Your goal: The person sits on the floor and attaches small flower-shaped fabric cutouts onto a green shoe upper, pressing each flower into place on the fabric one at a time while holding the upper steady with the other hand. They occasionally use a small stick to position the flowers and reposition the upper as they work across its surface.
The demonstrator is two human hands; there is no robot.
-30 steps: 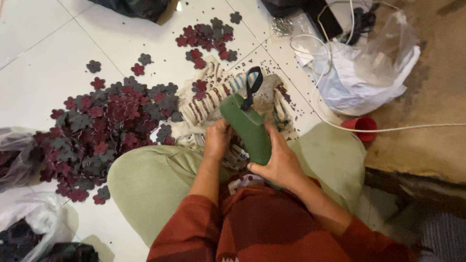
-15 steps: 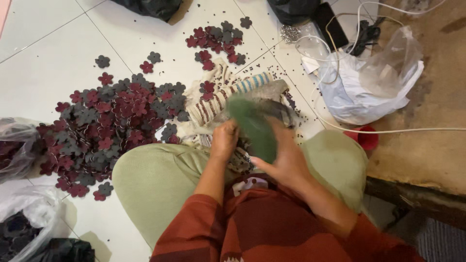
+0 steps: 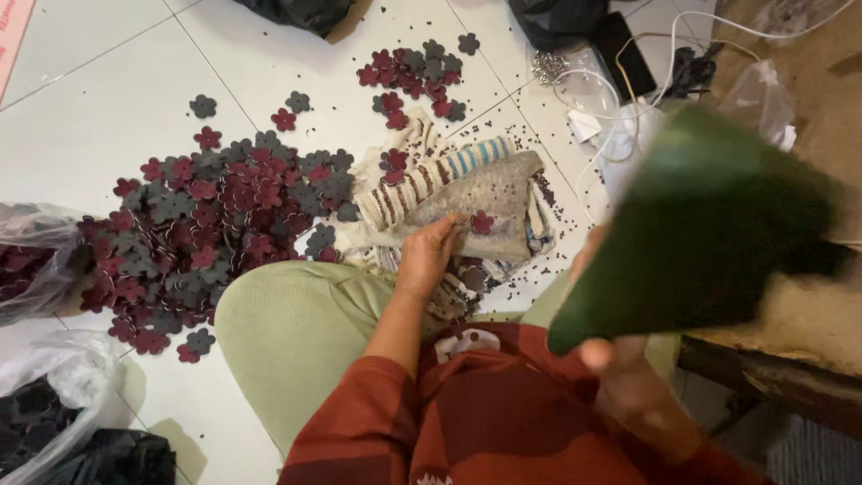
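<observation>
I sit on a white tiled floor. My right hand grips a dark green tool, raised close to the camera and blurred. My left hand rests on a folded striped cloth in front of my knees, fingertips beside a dark red flower-shaped cutout lying on the cloth. A large heap of dark red and grey flower cutouts is spread on the floor to the left of the cloth.
A smaller cluster of flower cutouts lies farther away. Clear plastic bags with more pieces sit at the left edge, a dark bag below them. White cables, a black device and small dark beads lie at the right.
My right hand lifted the green tool off the cloth, up and to the right toward the camera. A red cutout now shows on the cloth by my left fingers.
</observation>
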